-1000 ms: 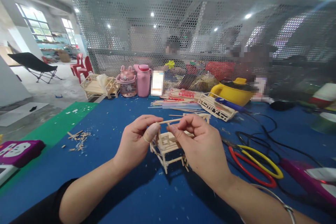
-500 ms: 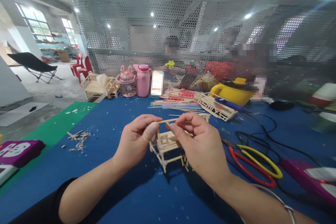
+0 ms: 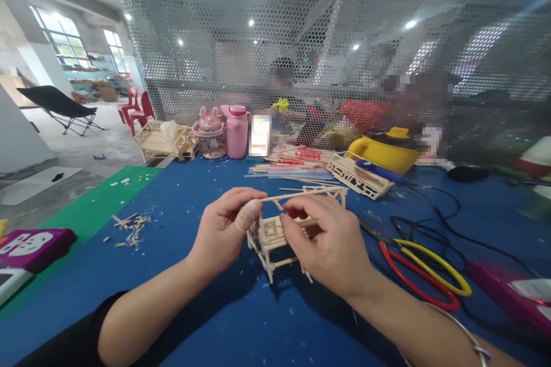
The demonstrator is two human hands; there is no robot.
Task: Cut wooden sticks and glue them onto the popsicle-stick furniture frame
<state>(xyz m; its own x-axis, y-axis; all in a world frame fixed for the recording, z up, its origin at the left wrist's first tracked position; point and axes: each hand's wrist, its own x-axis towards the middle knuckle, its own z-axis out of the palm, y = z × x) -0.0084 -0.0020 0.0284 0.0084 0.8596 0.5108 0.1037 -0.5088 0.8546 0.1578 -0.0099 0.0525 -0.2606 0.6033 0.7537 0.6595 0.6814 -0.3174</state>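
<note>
A small model made of thin wooden sticks [image 3: 275,261] stands on the blue table in front of me, looking like a miniature bench or bed with a top rail. At its upper left corner, my left hand [image 3: 226,223] pinches the end of the top rail between thumb and forefinger. My right hand [image 3: 329,235] is at the model's right side, thumb and forefinger closed around the lower end of a short slanted stick [image 3: 278,205] under the rail. The right hand covers much of the model's right half, and its other fingers are curled.
Scissors [image 3: 424,275] with red and yellow handles and black cables lie at right. Loose sticks [image 3: 293,169], a stick panel [image 3: 359,178], a yellow pot [image 3: 385,152] and pink bottles [image 3: 236,132] stand behind. Stick scraps [image 3: 133,226] lie left. Perforated metal mesh [image 3: 193,63] rises behind the table.
My right thumb and forefinger have slid down from the top rail, uncovering more of it and of the short slanted stick. My left hand keeps its hold on the corner.
</note>
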